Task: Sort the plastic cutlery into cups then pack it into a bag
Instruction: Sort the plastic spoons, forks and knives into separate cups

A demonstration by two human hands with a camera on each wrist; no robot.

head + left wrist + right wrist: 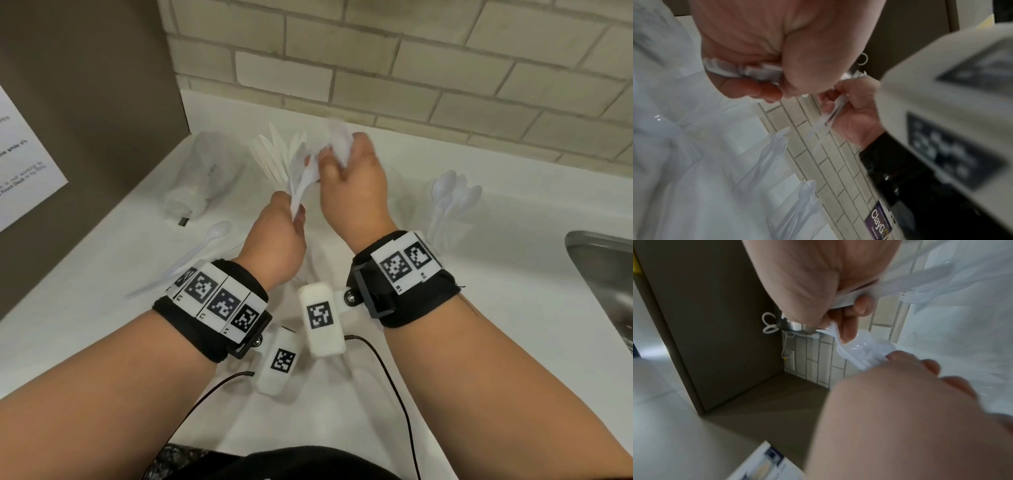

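Both hands are raised over the white counter (496, 342), close together. My left hand (296, 214) grips a bundle of white plastic cutlery (301, 178) by the handles; spoon bowls (863, 344) show at its top. My right hand (329, 164) pinches more white pieces (339, 137), blurred, right beside that bundle. The left wrist view shows handle ends (742, 71) clamped in the left fist. Behind the hands stands a clear cup of knives (270, 154). A cup of spoons (452, 198) stands to the right. Forks (777, 146) stand in another cup.
One loose spoon (205, 243) lies on the counter at the left, near a clear plastic bundle (202, 178) lying on its side. A steel sink (603, 274) opens at the right edge. A tiled wall (411, 68) backs the counter, a brown panel (85, 85) bounds the left.
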